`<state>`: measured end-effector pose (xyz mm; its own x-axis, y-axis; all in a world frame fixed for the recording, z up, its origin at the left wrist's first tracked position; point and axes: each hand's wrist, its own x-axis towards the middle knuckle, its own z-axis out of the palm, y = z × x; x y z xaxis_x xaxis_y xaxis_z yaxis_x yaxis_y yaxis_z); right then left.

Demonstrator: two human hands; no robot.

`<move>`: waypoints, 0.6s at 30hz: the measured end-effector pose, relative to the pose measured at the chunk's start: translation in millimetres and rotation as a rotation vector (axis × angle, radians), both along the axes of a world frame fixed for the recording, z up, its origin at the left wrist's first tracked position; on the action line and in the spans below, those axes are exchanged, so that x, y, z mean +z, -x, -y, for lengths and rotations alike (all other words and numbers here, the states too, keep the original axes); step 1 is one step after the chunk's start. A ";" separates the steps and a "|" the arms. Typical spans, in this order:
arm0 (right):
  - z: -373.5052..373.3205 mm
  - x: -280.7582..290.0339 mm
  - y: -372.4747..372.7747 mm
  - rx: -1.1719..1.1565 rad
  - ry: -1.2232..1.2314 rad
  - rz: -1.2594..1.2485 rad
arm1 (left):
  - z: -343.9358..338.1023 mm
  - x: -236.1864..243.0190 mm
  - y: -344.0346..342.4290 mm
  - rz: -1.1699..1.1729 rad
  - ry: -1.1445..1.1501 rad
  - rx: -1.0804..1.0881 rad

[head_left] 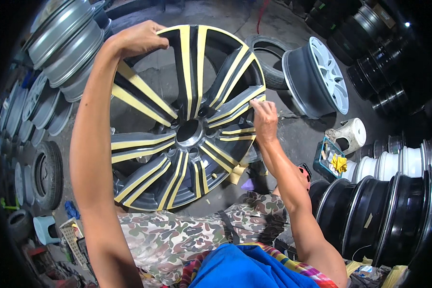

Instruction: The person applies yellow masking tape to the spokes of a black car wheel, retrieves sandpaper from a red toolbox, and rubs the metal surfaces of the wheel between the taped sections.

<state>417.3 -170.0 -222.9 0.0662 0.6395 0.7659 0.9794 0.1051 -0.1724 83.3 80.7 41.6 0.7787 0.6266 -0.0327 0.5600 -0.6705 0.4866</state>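
Note:
A large dark alloy wheel (pixel 193 72) stands tilted in front of me, with pale yellow strips along its spokes and part of its outer edge. My left hand (pixel 141 39) is closed over the upper left of the rim, its fingers bent around the edge. At the right edge, my right hand (pixel 265 119) has its fingers drawn together against the end of a yellow-faced spoke. Whether a small thing sits between those fingertips is hidden. Below the wheel are my legs in camouflage trousers (pixel 177 235), close to its lower edge.
A grey wheel (pixel 304 79) and a tire (pixel 268 57) lie beyond on the right. Nearer are a white stool (pixel 352 134), a teal basket (pixel 321 165) and a row of black rims (pixel 364 216). Silver rims (pixel 65 45) are stacked left, above another tire (pixel 48 175).

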 end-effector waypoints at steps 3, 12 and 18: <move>-11.1 -0.3 -22.1 -0.120 -0.044 -0.037 | -11.3 -5.7 -5.6 0.044 -0.058 0.042; -5.9 9.7 -13.3 -0.089 -0.012 -0.007 | -8.2 -6.4 -6.8 0.034 0.002 0.017; -1.8 3.4 -14.0 -0.052 0.043 0.026 | 5.1 9.5 -9.4 -0.054 -0.014 0.044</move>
